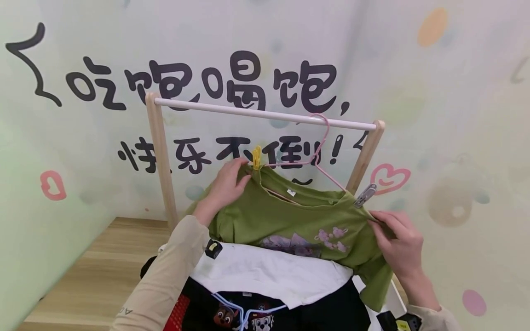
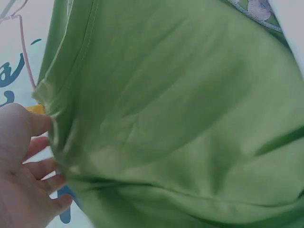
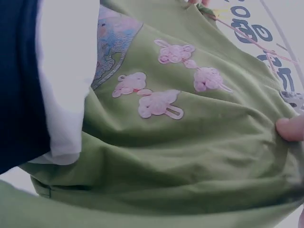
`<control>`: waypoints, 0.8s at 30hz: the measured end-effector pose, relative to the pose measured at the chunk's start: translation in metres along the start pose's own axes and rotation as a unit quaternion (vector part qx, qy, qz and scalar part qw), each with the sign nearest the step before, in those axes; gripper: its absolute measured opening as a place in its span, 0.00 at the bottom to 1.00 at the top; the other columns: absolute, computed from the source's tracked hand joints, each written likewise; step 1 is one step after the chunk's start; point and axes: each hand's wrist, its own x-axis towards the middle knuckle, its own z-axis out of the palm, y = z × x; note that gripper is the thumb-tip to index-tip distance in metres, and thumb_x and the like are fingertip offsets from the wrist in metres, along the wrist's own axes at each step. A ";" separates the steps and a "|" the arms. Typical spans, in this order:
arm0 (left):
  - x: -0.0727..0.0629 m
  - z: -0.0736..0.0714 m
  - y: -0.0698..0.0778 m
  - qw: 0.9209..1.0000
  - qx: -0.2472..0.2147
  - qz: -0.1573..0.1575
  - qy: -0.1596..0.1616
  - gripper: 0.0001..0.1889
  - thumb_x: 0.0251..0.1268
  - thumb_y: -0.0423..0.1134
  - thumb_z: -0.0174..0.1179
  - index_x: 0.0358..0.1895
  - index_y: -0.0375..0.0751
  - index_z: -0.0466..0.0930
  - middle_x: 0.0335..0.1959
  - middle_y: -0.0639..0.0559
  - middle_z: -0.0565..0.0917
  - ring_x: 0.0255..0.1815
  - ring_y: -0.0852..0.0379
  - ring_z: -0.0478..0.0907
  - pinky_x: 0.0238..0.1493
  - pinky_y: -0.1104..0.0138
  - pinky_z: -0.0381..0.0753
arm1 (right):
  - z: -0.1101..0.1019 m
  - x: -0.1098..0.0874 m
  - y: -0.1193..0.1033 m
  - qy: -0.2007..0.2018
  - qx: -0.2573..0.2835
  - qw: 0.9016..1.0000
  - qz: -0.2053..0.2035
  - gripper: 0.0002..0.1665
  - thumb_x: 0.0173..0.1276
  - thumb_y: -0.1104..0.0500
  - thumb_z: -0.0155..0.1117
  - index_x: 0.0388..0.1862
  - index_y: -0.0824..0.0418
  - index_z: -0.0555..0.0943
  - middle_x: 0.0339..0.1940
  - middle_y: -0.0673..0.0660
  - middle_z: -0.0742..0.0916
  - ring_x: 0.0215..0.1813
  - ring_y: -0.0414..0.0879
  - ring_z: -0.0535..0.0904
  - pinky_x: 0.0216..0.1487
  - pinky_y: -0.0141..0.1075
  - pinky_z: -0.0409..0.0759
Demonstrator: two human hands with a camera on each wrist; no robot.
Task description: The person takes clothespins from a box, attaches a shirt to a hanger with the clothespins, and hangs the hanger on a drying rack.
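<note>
A green T-shirt (image 1: 240,216) with pink bear appliqués (image 3: 159,103) hangs on a pink wire hanger (image 1: 327,131), hooked over the rack's white rod (image 1: 248,111). A yellow clothespin (image 1: 256,157) grips one shoulder by the neckline; a grey clothespin (image 1: 365,195) grips the other. My left hand (image 1: 227,184) pinches the shirt's shoulder edge just beside the yellow clothespin. On the opposite side, my right hand (image 1: 399,239) pinches the shoulder fabric beyond the grey clothespin, its thumb (image 3: 290,129) on the front of the cloth. Between both hands the shirt is spread out.
In front of the shirt lie a white garment (image 1: 269,271) and a black garment (image 1: 331,305) with cartoon dogs and a light-blue hanger (image 1: 227,302). Red mesh (image 1: 177,312) shows at lower left. The rack's wooden posts (image 1: 161,161) rise from a wood-grain surface (image 1: 91,266) before a printed wall.
</note>
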 end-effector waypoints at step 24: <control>-0.076 -0.050 0.001 0.997 -0.003 -0.019 -0.070 0.06 0.59 0.23 0.56 0.38 0.25 0.79 0.36 0.37 0.82 0.42 0.39 0.78 0.46 0.49 0.75 | -0.049 -0.091 0.021 -0.223 -0.114 0.918 0.309 0.04 0.50 0.73 0.63 0.25 0.68 0.81 0.21 0.53 0.85 0.24 0.24 0.74 0.24 0.23 0.74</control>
